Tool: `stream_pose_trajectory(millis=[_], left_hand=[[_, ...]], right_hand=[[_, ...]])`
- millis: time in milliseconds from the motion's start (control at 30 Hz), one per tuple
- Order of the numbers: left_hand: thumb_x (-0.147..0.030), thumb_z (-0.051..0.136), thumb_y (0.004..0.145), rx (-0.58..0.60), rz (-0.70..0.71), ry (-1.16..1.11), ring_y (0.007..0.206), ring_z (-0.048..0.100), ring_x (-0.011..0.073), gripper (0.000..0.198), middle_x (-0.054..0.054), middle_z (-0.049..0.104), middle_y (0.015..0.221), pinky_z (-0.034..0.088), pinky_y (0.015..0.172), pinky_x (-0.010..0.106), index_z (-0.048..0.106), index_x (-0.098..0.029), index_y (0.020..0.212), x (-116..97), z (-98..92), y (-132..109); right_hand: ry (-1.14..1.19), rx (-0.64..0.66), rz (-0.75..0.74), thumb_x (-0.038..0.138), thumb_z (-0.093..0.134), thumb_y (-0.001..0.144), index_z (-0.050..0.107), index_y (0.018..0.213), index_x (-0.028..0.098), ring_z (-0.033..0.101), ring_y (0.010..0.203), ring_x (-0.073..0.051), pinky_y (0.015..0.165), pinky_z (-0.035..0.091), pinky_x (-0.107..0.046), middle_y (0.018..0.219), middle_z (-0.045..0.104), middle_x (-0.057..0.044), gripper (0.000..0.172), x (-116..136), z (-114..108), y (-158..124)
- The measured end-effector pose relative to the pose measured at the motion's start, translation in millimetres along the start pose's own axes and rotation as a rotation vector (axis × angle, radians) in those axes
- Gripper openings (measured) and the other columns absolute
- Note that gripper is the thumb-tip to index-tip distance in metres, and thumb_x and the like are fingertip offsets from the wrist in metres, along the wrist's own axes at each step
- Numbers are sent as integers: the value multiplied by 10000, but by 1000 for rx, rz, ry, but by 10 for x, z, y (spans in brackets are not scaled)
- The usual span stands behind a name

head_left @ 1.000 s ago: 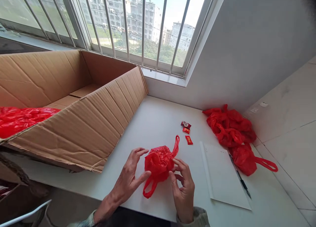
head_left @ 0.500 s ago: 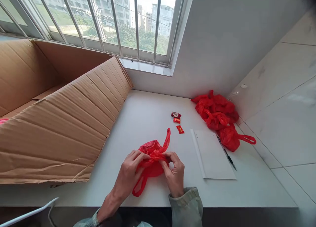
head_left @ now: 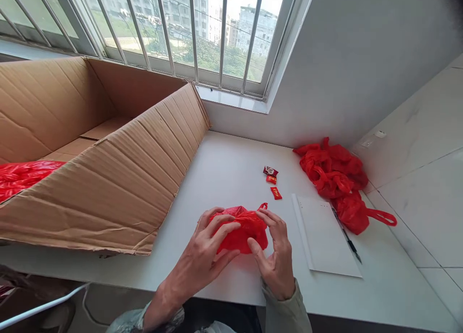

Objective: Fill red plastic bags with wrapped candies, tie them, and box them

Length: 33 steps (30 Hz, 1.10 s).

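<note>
A red plastic bag (head_left: pixel 249 231), bundled up with its top gathered, rests on the white table in front of me. Cupped round its left side is my left hand (head_left: pixel 208 246), fingers over the top and thumb low at the front. My right hand (head_left: pixel 277 256) is at the bag's right side, its thumb and fingers curved and apart; the fingertips are close to a small loop of the bag, and I cannot tell how firmly they touch. What the bag contains is hidden.
A big open cardboard box (head_left: pixel 144 178) with red plastic (head_left: pixel 29 176) inside stands left. Small red wrapped packets (head_left: pixel 276 193) lie beyond the bag. To the right are a white sheet (head_left: pixel 327 236), a black pen (head_left: pixel 350 246) and heaped red bags (head_left: pixel 331 171). A barred window (head_left: pixel 217 48) is behind.
Both hands have gone from pinching the bag's knotted top to cupping its sides, the right fingers spreading apart. The handle loops stick out less. The view has swung left, showing more of the box.
</note>
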<state>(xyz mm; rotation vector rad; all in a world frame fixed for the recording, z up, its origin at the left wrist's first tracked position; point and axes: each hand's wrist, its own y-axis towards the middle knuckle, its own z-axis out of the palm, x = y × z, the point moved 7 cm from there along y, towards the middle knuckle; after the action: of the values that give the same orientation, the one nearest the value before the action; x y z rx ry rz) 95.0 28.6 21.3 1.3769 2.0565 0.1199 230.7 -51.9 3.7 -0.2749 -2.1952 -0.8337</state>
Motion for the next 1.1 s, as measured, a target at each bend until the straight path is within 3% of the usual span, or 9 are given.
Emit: stream_pose_trajectory(millis=[100,200,367,467,567,667,733,900,1100], left_hand=[[-111,464,914,3,4,148,1154,486,263,304,67,627,1171,350,1031,533,558,-222,1181,-7,176,138],[-147,444,930,4,-43,109,863,591,211,221,31,680,889,434,901,456,647,-219,978,124,225,198],[-318,594,852,-330,-420,-439,721,583,149,135,-2,633,756,467,668,254,632,-198,805,670,-120,26],[-375,653,797,-491,-599,-764,693,579,129,203,-9,600,752,470,616,213,575,-188,812,912,-239,-149],[-384,662,793,-406,-556,-749,915,611,182,320,47,621,982,512,748,260,533,-209,1028,809,-325,-162],[-409,741,718,-323,-411,-386,1129,543,250,702,100,544,1238,485,920,381,394,-241,1305,493,-425,-47],[-443,776,672,-322,-334,-142,1077,570,257,826,93,565,1211,487,911,413,358,-242,1356,290,-439,68],[-284,581,871,-427,-239,76,742,620,168,120,-12,654,762,489,785,328,623,-220,963,89,-475,187],[-317,406,960,-489,-440,-36,820,589,151,270,-20,623,940,438,694,288,674,-280,961,313,-899,-300]], right_hand=[[-203,72,-5,215,515,886,523,1283,223,458,1168,-255,1009,364,-488,1243,570,-89,397,41,175,143],[-248,139,36,191,484,904,664,1022,232,544,929,-228,922,400,-471,954,674,-42,219,-48,270,206],[-81,-239,281,335,503,906,638,897,213,574,870,-200,780,455,-345,881,659,-34,182,-406,-199,92],[142,-220,476,413,514,886,596,958,211,599,851,-191,766,479,-339,924,645,-41,230,-722,-341,-55],[248,-90,471,409,585,836,555,1083,214,597,947,-203,876,474,-390,1080,622,-71,315,-785,-381,-96],[189,-91,350,396,666,774,435,1316,254,539,1127,-233,1010,391,-460,1333,505,-96,607,-579,-427,-1],[145,-82,304,411,687,752,378,1389,256,513,1179,-254,1012,395,-466,1373,481,-104,725,-395,-372,102],[57,-70,394,417,578,840,682,1030,202,625,691,-177,701,527,-323,827,690,-30,305,-205,-245,181],[138,-478,470,383,712,733,695,908,186,621,725,-171,639,516,-261,831,686,-37,264,-432,-942,-292]])
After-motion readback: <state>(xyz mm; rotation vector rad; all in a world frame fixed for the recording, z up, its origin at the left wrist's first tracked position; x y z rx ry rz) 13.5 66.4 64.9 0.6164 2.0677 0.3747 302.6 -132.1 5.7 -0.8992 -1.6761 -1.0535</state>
